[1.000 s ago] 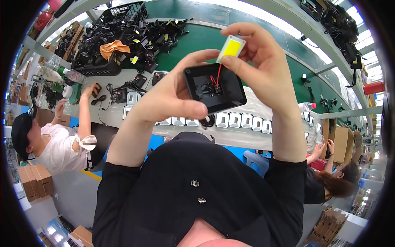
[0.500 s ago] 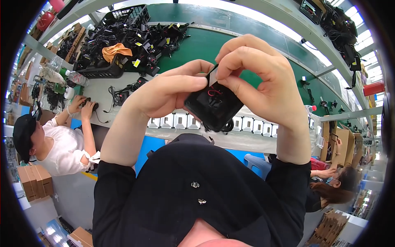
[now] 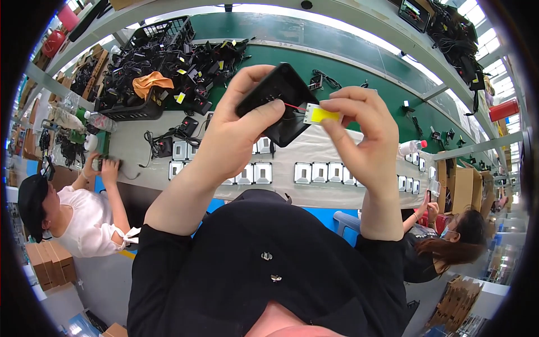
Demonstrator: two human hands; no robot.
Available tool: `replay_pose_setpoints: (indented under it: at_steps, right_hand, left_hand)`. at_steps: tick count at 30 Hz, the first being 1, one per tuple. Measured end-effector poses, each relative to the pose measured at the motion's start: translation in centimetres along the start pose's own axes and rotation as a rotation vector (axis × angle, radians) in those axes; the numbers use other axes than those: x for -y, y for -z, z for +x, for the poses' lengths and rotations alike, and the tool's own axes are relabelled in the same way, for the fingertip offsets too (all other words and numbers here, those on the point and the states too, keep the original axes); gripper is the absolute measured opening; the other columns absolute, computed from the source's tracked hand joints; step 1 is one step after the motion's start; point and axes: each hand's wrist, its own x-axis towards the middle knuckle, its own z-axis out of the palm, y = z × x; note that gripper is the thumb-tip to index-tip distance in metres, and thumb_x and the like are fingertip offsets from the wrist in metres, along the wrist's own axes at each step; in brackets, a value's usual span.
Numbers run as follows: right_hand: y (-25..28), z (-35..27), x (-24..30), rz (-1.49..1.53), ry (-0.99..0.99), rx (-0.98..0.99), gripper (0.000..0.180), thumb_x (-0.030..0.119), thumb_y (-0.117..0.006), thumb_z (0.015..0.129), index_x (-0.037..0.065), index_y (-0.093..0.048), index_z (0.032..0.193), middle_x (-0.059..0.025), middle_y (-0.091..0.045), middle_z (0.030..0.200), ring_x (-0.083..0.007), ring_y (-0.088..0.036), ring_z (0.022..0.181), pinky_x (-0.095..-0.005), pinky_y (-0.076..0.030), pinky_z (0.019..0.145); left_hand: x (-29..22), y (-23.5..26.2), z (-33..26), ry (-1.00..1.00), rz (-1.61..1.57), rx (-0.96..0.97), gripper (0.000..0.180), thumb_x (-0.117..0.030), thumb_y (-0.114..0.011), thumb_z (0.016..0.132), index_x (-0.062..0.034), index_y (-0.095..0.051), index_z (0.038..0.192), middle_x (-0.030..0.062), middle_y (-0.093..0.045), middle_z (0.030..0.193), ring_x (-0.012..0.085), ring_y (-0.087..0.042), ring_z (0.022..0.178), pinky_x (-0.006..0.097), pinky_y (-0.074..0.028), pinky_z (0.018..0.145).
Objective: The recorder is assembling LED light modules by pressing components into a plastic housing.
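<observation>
My left hand [image 3: 247, 106] is closed on a black square housing [image 3: 292, 90], held tilted above the table with its hollow side showing and the thumb inside. Between the thumb and fingers of my right hand [image 3: 365, 129] is a small white LED plate [image 3: 321, 115] with a yellow rectangle on it. A red wire [image 3: 294, 106] and a dark one run from the plate into the housing. The plate is just outside the housing's right edge.
Rows of silver square frames [image 3: 319, 172] line the near table. A black crate [image 3: 132, 109] at the back left overflows with cabled parts, an orange cloth [image 3: 152, 84] on top. Co-workers sit at the left [image 3: 84, 208] and right [image 3: 443, 247]. A shelf beam [image 3: 359, 28] crosses overhead.
The LED plate has come away from the housing, to the right, in my right hand. My left hand has turned the housing and shifted its hold, thumb now inside.
</observation>
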Motion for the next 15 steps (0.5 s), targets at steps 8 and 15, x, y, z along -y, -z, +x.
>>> replay_pose_setpoints:
  at_steps: [8,15]
  right_hand:
    - [0.2,-0.5,1.0,-0.324,0.249,0.019,0.037,0.001,-0.075,0.060,0.005,-0.066,0.095,-0.0079,-0.059,0.085,-0.0205,-0.057,0.073,-0.0270,-0.045,0.056]
    - [-2.0,-0.9,2.1,-0.075,0.055,-0.098,0.030,0.002,-0.078,0.059,0.007,-0.071,0.088,-0.0078,-0.059,0.084,-0.0182,-0.054,0.068,-0.0252,-0.043,0.052]
  left_hand:
    - [0.6,-0.5,0.5,-0.173,0.084,-0.037,0.040,0.000,-0.058,0.083,-0.0046,-0.047,0.120,0.0041,-0.053,0.106,0.0101,-0.052,0.098,0.026,-0.045,0.082]
    - [1.5,0.6,0.7,-0.400,0.470,-0.078,0.037,-0.002,-0.055,0.083,-0.0051,-0.048,0.119,0.0069,-0.051,0.106,0.0157,-0.050,0.100,0.028,-0.040,0.087]
